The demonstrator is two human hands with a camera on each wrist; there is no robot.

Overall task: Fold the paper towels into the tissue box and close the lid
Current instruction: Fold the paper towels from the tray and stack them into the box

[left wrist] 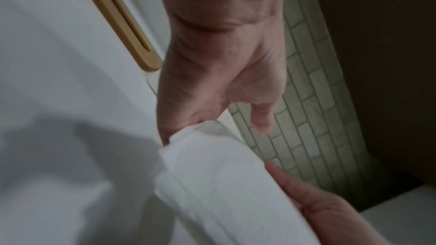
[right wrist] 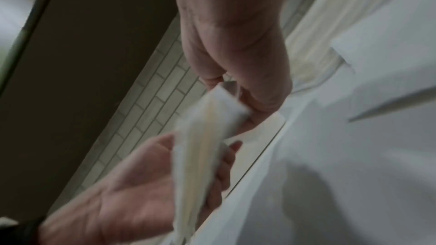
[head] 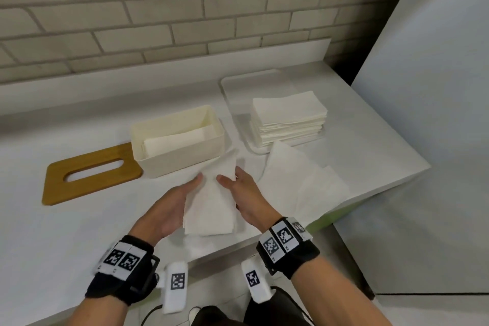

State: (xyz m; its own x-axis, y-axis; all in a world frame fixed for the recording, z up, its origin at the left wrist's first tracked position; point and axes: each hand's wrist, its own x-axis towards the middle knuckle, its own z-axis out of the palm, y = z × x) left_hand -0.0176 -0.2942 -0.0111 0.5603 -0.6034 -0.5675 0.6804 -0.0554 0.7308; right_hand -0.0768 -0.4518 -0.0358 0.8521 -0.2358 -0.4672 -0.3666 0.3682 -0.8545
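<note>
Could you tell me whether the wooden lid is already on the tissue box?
No, the wooden lid lies flat on the counter beside the open tissue box.

Folded white towel (head: 209, 201) apparently lifted before open box (head: 182, 140), lid (head: 90, 177) beside.

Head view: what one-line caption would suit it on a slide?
Both hands, left and right, hold a folded paper towel before the open tissue box.

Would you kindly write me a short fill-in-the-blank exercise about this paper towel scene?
1. The wooden lid lies ____ the box, on the counter.
2. Both hands hold a folded ____ between them: left hand, right hand.
3. The stack of towels sits on a white ____.

Missing words: beside; towel; tray
</note>
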